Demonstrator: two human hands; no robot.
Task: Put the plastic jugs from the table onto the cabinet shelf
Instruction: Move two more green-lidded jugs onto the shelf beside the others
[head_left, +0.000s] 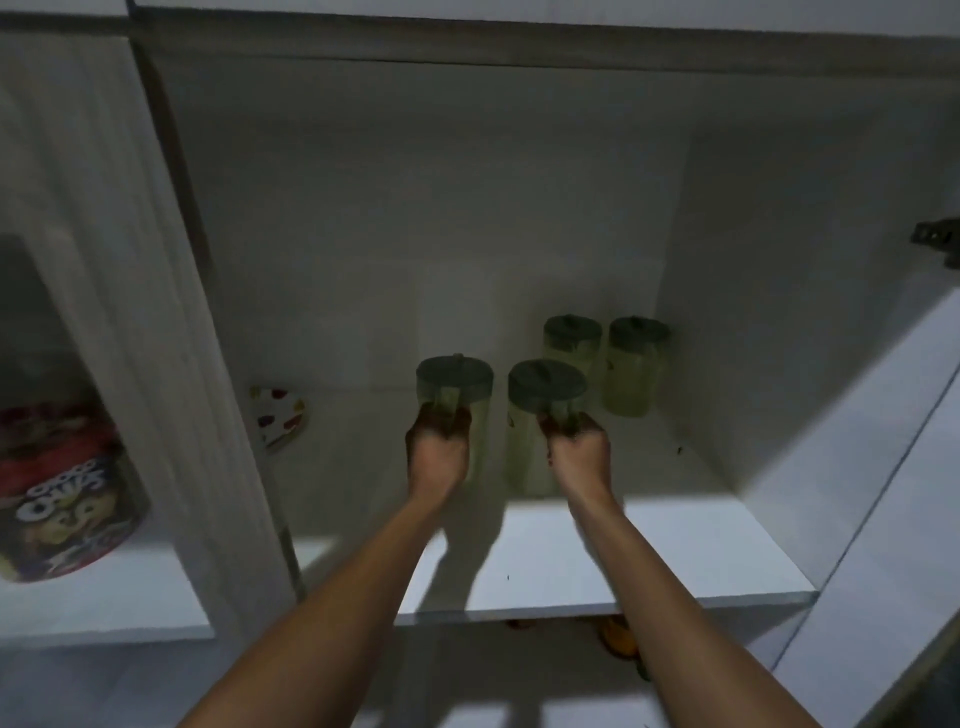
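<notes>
Several pale green plastic jugs with dark green lids are inside the open white cabinet. My left hand grips the handle of the left jug. My right hand grips the handle of the jug beside it. Both held jugs are upright over the shelf; whether they rest on it I cannot tell. Two more jugs, one next to the other, stand at the back right of the shelf, close to the side wall.
A white dish with coloured spots leans at the back left of the shelf. A cereal box lies in the left compartment behind a divider. A door hinge sticks out at right. Orange items show below the shelf.
</notes>
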